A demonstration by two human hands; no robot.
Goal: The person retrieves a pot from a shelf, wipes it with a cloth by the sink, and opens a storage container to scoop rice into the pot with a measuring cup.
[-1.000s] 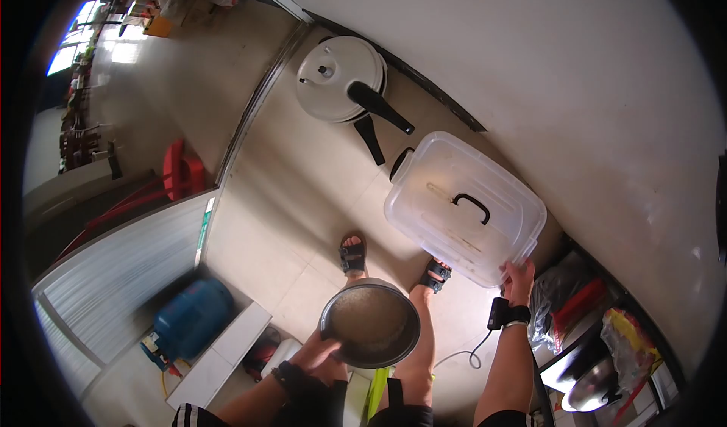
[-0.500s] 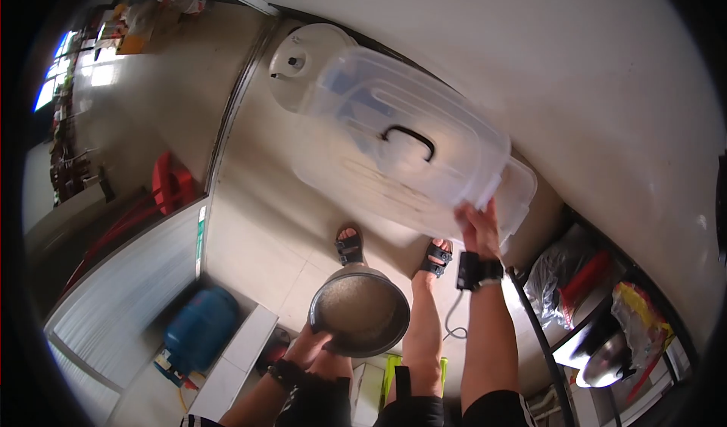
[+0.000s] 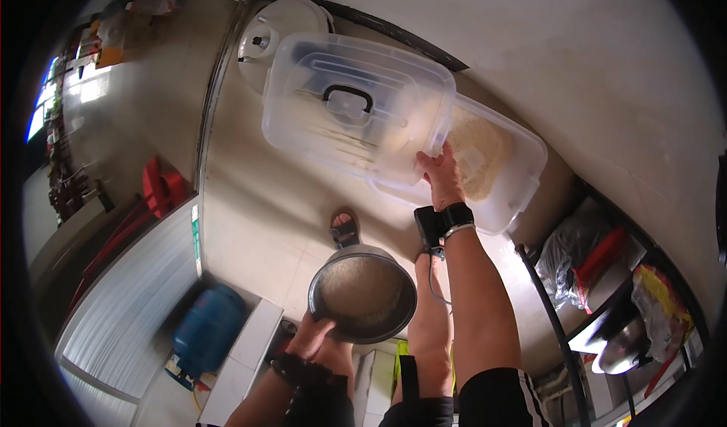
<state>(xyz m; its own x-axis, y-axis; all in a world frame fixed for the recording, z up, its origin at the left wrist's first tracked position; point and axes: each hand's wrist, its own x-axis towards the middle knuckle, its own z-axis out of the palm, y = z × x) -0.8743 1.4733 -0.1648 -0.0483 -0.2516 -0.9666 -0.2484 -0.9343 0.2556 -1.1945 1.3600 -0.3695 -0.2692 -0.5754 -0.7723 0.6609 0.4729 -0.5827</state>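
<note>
My left hand [image 3: 309, 337] grips the rim of a round dark pot [image 3: 401, 322], thumb over the edge. Pale grain that looks like rice [image 3: 359, 287] covers the bottom of the pot. Farther out, my right hand [image 3: 441, 175] is closed on the near right edge of a translucent plastic lid [image 3: 303, 116] with a black handle. That lid lies across the left part of a clear storage bin [image 3: 522, 188]. Through the uncovered right part, more of the pale grain [image 3: 485, 150] shows, with a whitish translucent object lying in it.
A white round-topped appliance or container [image 3: 276, 29] stands beyond the lid. A blue gas cylinder [image 3: 208, 328] is at lower left beside a tiled ledge [image 3: 246, 344]. At right, a black rack [image 3: 549, 321] holds bags and a metal bowl [image 3: 625, 351]. My sandalled foot [image 3: 344, 228] is on the floor.
My right hand has drawn the lid leftward, baring the grain in the right part of the bin. The pot stays in my left hand at nearly the same place.
</note>
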